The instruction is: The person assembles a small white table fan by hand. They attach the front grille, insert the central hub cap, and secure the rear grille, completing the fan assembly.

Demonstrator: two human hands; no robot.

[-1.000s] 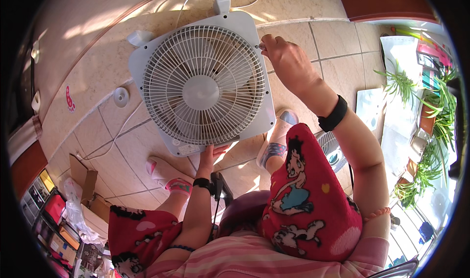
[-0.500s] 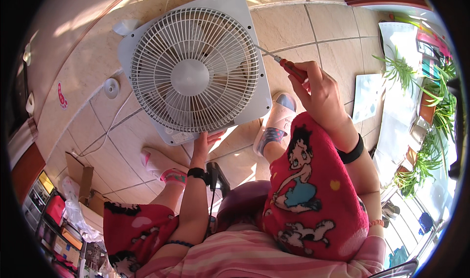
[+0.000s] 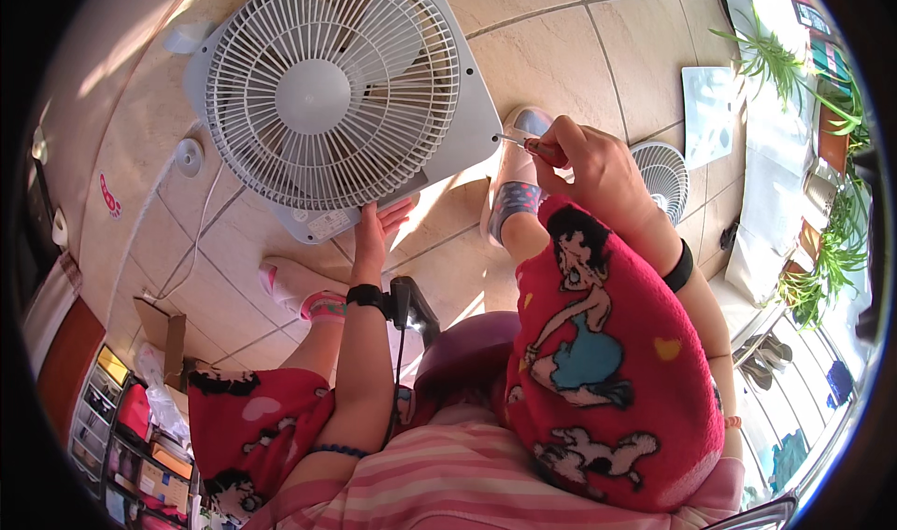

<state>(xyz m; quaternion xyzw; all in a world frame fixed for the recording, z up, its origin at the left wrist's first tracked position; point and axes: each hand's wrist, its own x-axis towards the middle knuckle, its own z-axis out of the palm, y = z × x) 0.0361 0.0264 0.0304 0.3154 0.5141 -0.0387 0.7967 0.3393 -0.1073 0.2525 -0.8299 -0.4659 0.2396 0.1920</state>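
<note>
A grey-white square fan with a round slatted grille fills the upper left. My left hand holds its near edge, with the thumb against the rim and the other fingers stretched alongside, partly hidden. In my right hand is a screwdriver with a red handle, the fingers closed round it. Its metal shaft points left, with the tip at the screw hole in the fan's right corner. Whether the tip sits inside the hole is too small to tell.
On the floor right of my right hand lies a round white grille. A pale sheet and potted plants line the right side. A white cord runs down the left, near an open cardboard box. My feet flank the fan's near side.
The screwdriver tip has moved from the fan's upper right side down to its right corner. The fan now appears higher and farther left in view; my left hand stays at its edge.
</note>
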